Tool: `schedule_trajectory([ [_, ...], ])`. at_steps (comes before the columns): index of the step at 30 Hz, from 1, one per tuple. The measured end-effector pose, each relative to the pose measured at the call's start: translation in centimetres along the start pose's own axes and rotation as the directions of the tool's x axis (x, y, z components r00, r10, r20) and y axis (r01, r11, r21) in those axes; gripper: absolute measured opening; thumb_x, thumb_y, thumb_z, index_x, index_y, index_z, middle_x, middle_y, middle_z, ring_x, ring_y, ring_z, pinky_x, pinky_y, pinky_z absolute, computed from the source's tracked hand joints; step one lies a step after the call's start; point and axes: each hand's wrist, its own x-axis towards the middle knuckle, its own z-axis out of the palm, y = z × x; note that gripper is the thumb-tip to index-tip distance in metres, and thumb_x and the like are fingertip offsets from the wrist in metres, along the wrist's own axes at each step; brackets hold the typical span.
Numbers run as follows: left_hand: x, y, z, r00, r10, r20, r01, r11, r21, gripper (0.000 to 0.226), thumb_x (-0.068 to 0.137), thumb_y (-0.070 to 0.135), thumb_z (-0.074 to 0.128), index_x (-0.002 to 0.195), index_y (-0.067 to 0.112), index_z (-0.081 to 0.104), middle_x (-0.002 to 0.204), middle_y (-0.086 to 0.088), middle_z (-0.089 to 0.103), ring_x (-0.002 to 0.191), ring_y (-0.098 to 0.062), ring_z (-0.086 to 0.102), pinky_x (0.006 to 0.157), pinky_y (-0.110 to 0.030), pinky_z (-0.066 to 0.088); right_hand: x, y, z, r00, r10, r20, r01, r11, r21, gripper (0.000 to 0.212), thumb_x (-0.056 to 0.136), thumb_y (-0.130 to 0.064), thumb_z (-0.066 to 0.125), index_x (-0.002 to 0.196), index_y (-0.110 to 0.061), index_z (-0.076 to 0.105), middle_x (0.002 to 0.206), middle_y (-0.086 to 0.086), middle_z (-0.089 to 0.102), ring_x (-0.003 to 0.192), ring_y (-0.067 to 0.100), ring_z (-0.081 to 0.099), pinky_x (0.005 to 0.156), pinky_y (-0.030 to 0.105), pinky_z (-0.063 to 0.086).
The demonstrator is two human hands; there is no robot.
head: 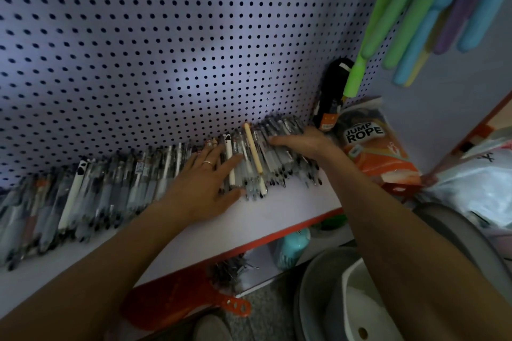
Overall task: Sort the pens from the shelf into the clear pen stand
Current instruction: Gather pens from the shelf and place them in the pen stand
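A long row of pens [110, 188] lies side by side on the white shelf [277, 210], against a perforated back panel. Most are clear or grey; a white pen [230, 160] and a cream pen [253, 151] stand out near the middle. My left hand [205, 185] lies flat on the pens with fingers spread, a ring on one finger. My right hand [302, 144] rests on the pens at the row's right end, fingers stretched to the left over them. No clear pen stand is in view.
An orange jump rope box [371, 149] and a black bottle [332, 91] stand at the shelf's right end. Green, blue and purple plastic items [432, 8] hang at the upper right. Below the shelf are an orange paddle [182, 302], grey tubs [327, 291] and a teal bottle [291, 249].
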Motion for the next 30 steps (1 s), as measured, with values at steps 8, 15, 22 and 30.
schedule_trajectory([
  [8, 1.9, 3.7, -0.5, 0.993, 0.081, -0.086, -0.09, 0.99, -0.111, 0.092, 0.075, 0.082, 0.032, 0.152, 0.044, -0.002, 0.163, 0.002, -0.009, 0.149, -0.021, -0.012, 0.12, -0.048, -0.006, 0.3, 1.1, -1.2, 0.994, 0.053, -0.098, -0.044, 0.994, 0.096, 0.087, 0.07, -0.044, 0.083, 0.138, -0.005, 0.044, 0.13, 0.011, 0.053, 0.115, 0.03, 0.054, 0.095, 0.039, 0.05],
  [15, 4.3, 5.1, 1.8, 0.99, 0.087, -0.114, -0.087, 0.996, 0.005, 0.082, 0.081, 0.079, 0.005, 0.153, 0.042, -0.007, 0.164, -0.001, -0.011, 0.151, -0.025, -0.005, 0.119, -0.05, -0.01, 0.5, 0.8, -2.8, 0.993, 0.01, -0.114, -0.013, 1.0, -0.024, 0.037, 0.078, -0.031, 0.079, 0.095, -0.011, 0.052, 0.092, 0.003, 0.053, 0.074, 0.013, 0.053, 0.068, 0.026, 0.047],
  [22, 4.4, 5.2, 2.0, 0.991, 0.068, -0.115, -0.065, 0.998, 0.027, 0.084, 0.077, 0.078, -0.004, 0.153, 0.042, -0.007, 0.164, 0.001, -0.011, 0.15, -0.024, -0.004, 0.118, -0.051, -0.01, 0.3, 1.0, -3.0, 0.994, 0.086, -0.067, -0.094, 0.987, -0.127, 0.027, 0.072, -0.019, 0.076, 0.084, -0.009, 0.054, 0.085, 0.009, 0.059, 0.07, 0.019, 0.056, 0.052, 0.023, 0.045],
  [30, 4.5, 5.4, 1.7, 0.994, 0.052, -0.097, -0.053, 0.999, -0.007, 0.089, 0.073, 0.082, -0.002, 0.153, 0.043, -0.004, 0.163, 0.004, -0.011, 0.15, -0.022, -0.004, 0.117, -0.049, -0.012, 0.5, 0.7, -2.6, 0.989, 0.105, -0.107, -0.121, 0.981, -0.153, 0.02, 0.066, -0.012, 0.074, 0.075, -0.008, 0.057, 0.073, 0.008, 0.057, 0.062, 0.022, 0.057, 0.051, 0.023, 0.049],
])
